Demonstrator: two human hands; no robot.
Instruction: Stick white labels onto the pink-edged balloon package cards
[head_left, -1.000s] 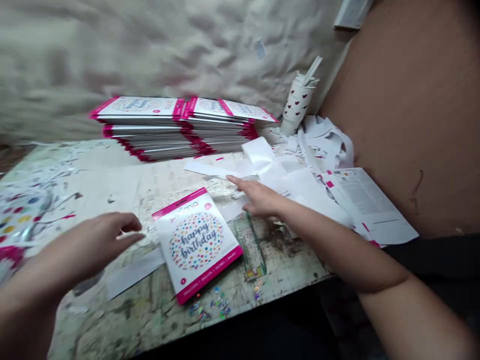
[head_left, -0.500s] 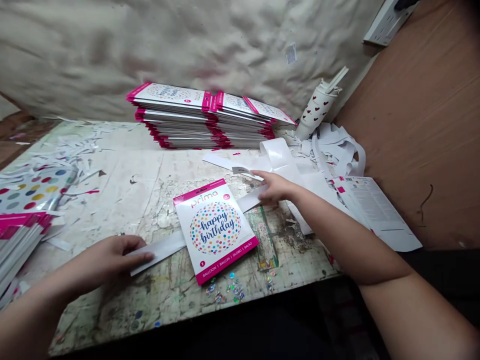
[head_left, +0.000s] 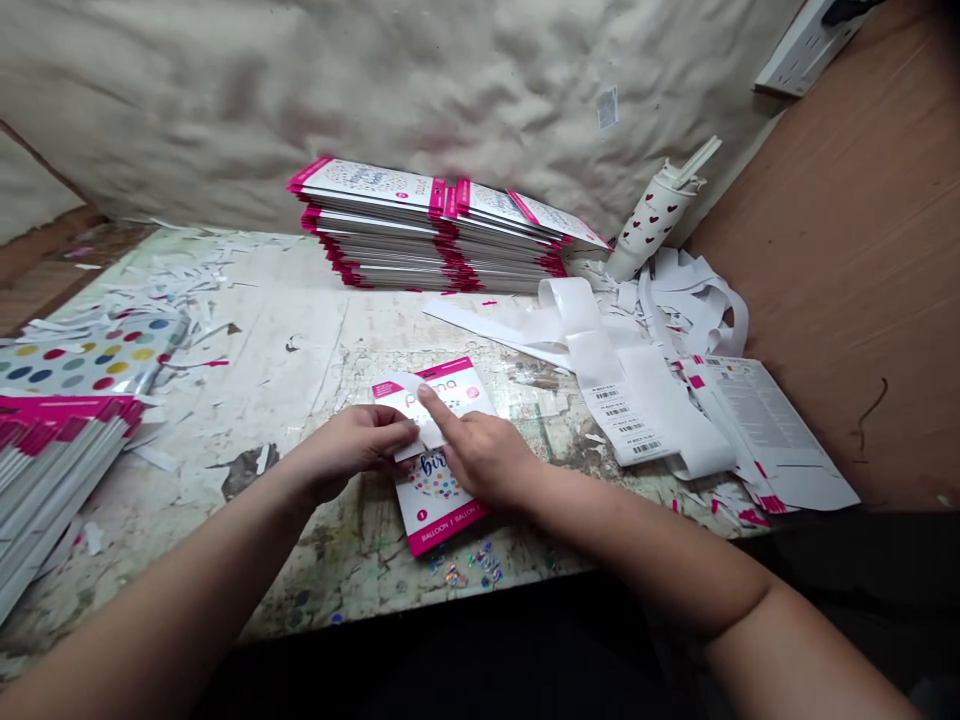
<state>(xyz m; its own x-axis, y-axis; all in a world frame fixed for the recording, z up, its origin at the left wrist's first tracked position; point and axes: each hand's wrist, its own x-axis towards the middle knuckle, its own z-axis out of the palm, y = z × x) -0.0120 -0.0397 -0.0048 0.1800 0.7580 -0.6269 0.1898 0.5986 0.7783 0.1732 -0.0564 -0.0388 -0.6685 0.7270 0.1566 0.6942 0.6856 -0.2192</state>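
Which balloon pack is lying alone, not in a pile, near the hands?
The single pack lying flat under the left hand and right hand, with a white strip over it. The others are stacked in the back pile and the left pile.

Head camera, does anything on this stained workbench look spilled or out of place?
Yes, small holographic sequins lie scattered on the scarred worktop, just below the white and pink happy birthday balloon packet, and look spilled. The pink-edged stack of packets at the back also looks uneven, with its right-hand pile tilting downward.
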